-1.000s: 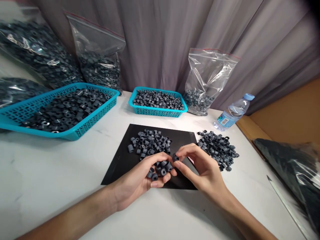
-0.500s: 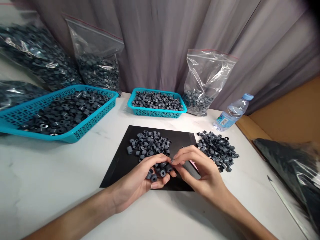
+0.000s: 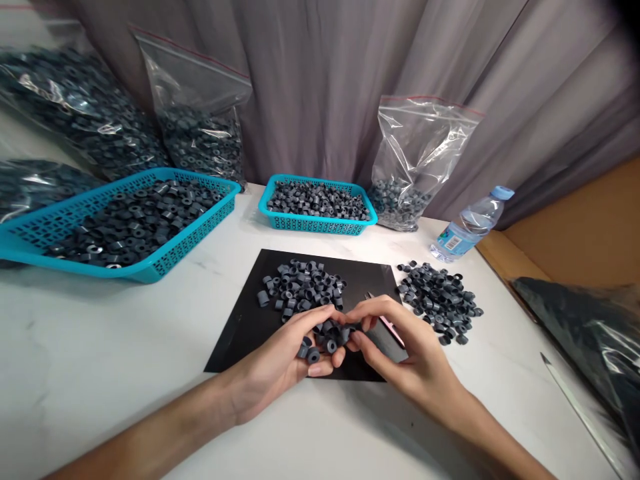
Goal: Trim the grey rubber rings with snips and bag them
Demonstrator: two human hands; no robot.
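Note:
Several small dark grey plastic caps (image 3: pixel 331 345) with a hole in the end lie in the cupped palm and fingers of my left hand (image 3: pixel 280 363). The thumb and fingertips of my right hand (image 3: pixel 400 347) are closed on a grey cap (image 3: pixel 350 331) at the right end of that handful. Both hands are above the front of a black mat (image 3: pixel 240 320). Behind them on the mat is a pile of similar caps (image 3: pixel 305 283). Partly hidden by my right hand lies a pink-handled tool with a metal tip (image 3: pixel 391 327).
Another pile of caps (image 3: pixel 440 300) is right of the mat. Two blue baskets (image 3: pixel 195 240) full of caps stand behind, with clear zip bags (image 3: pixel 200 140) of caps around them. A water bottle (image 3: pixel 473 227) and a pale flat strip (image 3: pixel 575 407) are at right.
My right fingertips have shifted slightly down onto a cap at the handful, and the fingers opened more of the pink-handled tool to view. The whole scene sits slightly further right.

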